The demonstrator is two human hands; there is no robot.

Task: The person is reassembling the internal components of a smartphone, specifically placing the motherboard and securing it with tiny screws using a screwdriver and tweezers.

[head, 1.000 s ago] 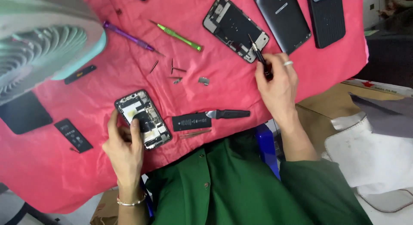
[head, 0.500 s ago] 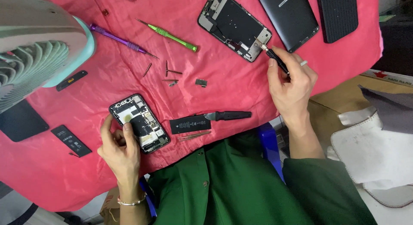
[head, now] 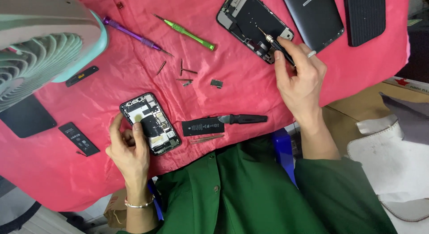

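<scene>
Fan: a pale green and white desk fan (head: 40,46) fills the upper-left corner, at about 10 o'clock from the left hand.
Small parts, left: a flat black rectangular panel (head: 27,116) lies under the fan; a slim black phone battery (head: 79,138) lies just at 3 o'clock of it, at 9 o'clock from the left hand.
Table: covered by a crumpled pink-red cloth (head: 111,180).
Left hand: the left hand (head: 128,149) rests on the near edge of an opened black smartphone with its circuit boards exposed (head: 150,123); the fingers (head: 138,134) are curled loosely about its lower end, thumb on the left rim, one fingertip lying on the internals. The phone lies at 1 o'clock from the palm, touching it.
Middle: a purple-handled screwdriver (head: 132,34) and a green-handled screwdriver (head: 187,33) lie at 12 o'clock; loose metal bits (head: 183,75) lie below them. A black label-covered battery (head: 203,126) and a black-handled pry knife (head: 243,119) lie at 3 o'clock of the phone, with thin tweezers (head: 206,139) just under them.
Right hand: the right hand (head: 300,80) pinches a thin black precision screwdriver (head: 278,45), fingers (head: 280,66) closed on its shaft. The tip points to 11 o'clock and meets a second opened black phone chassis (head: 254,25).
Far right: a dark grey phone back cover (head: 315,16) and a black ribbed case (head: 365,16).
</scene>
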